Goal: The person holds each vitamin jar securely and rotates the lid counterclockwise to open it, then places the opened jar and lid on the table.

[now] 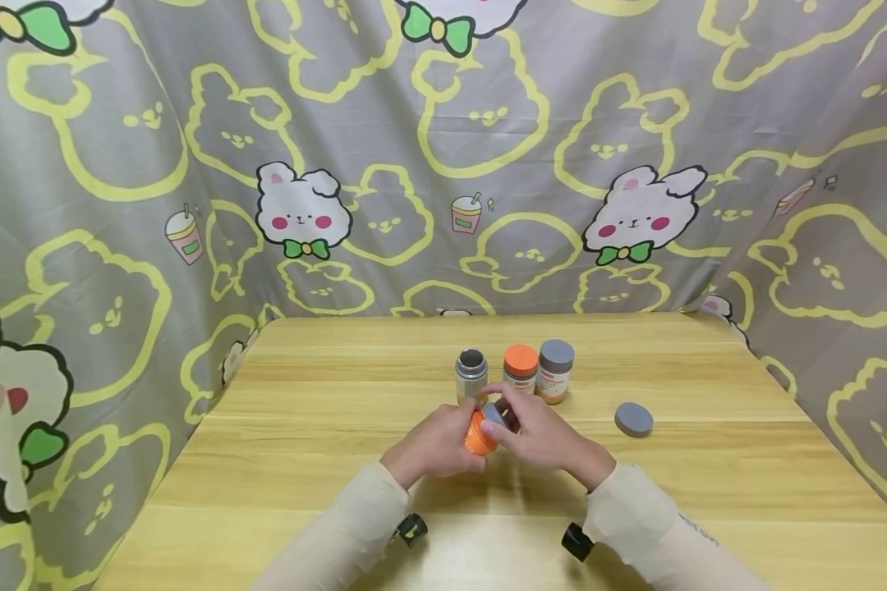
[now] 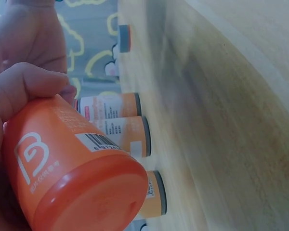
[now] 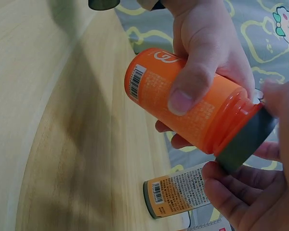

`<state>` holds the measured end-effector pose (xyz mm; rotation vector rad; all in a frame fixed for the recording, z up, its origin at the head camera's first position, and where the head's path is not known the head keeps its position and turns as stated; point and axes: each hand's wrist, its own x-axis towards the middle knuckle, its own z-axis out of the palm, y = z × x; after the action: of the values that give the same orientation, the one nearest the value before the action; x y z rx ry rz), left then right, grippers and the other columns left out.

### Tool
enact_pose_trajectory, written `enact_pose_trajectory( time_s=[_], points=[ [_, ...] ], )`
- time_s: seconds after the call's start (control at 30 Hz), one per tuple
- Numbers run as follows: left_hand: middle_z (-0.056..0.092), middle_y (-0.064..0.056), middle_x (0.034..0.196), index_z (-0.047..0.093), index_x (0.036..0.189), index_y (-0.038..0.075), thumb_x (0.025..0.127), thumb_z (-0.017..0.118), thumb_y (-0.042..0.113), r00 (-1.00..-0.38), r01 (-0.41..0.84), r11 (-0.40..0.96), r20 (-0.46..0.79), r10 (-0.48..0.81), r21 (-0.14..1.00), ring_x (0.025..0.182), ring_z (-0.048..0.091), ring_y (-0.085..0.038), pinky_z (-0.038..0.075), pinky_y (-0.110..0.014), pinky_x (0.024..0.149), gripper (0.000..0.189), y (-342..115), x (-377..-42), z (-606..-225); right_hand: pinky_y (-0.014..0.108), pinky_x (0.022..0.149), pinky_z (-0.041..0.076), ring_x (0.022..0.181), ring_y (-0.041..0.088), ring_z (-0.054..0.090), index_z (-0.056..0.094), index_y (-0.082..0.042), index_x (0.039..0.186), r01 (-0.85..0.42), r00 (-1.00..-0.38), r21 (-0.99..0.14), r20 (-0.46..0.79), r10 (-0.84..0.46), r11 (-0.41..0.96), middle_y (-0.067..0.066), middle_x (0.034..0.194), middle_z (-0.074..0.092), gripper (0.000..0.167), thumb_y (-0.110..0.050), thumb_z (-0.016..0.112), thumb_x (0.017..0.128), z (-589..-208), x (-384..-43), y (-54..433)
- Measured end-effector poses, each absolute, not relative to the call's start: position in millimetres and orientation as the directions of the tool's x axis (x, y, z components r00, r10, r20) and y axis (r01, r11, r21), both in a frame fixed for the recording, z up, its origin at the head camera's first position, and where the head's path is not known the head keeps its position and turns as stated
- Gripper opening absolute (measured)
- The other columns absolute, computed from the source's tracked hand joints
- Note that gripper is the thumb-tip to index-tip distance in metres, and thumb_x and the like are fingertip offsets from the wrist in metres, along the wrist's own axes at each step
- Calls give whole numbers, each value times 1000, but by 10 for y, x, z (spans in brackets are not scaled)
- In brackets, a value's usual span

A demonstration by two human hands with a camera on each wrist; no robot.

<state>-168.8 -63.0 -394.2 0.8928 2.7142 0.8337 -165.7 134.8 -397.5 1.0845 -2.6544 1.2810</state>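
Note:
My left hand (image 1: pixel 443 443) grips an orange bottle (image 3: pixel 176 103) round its body, holding it tilted above the table. At the bottle's mouth is a dark grey lid (image 3: pixel 245 139), and a stretch of orange neck shows below it. The fingers and thumb of my right hand (image 1: pixel 535 431) pinch this lid by its rim. The left wrist view shows the orange bottle's base (image 2: pixel 94 197) and barcode; the lid is hidden there.
Behind my hands stand an uncapped grey-necked bottle (image 1: pixel 471 373), an orange-lidded bottle (image 1: pixel 521 363) and a grey-lidded bottle (image 1: pixel 556 369). A loose grey lid (image 1: pixel 633 419) lies to the right on the wooden table (image 1: pixel 325 369). A patterned curtain (image 1: pixel 384 271) hangs around the table.

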Motion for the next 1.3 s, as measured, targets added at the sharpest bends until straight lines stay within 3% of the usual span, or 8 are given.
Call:
enact_pose_trajectory(
  time_s=[0.13,0.43,0.7,1.3],
  points=[
    [56,4,81,50,113,4,69,81,17,-809,490,669,6,587,559,65,55,-8,47,-21,59,55,-628,-1689,-3938,28,70,52,80,13,61,47,-6,133,-558,-780,-696,254,-572,452,-3,96,61,44,-31,58,98,-3970,-1657,1338],
    [56,4,79,50,115,4,69,80,17,-814,492,680,11,580,544,64,55,-8,47,-21,57,56,-641,-1698,-3948,38,71,53,82,15,60,52,-8,129,-569,-782,-684,279,-557,456,-1,98,61,42,-33,60,96,-3978,-1661,1346],
    [56,4,81,50,114,5,70,81,17,-811,490,667,12,585,561,66,55,-8,47,-21,60,55,-654,-1713,-3973,27,62,50,70,12,56,52,-9,129,-595,-774,-657,314,-550,463,-6,86,58,40,-29,62,95,-3984,-1665,1361],
    [63,0,91,53,116,4,72,84,17,-829,477,659,50,557,581,74,58,-8,50,-24,69,55,-720,-1743,-3993,27,56,46,64,10,50,57,-6,121,-621,-775,-614,390,-497,487,1,87,56,38,-23,69,90,-4002,-1717,1442]
  ],
)
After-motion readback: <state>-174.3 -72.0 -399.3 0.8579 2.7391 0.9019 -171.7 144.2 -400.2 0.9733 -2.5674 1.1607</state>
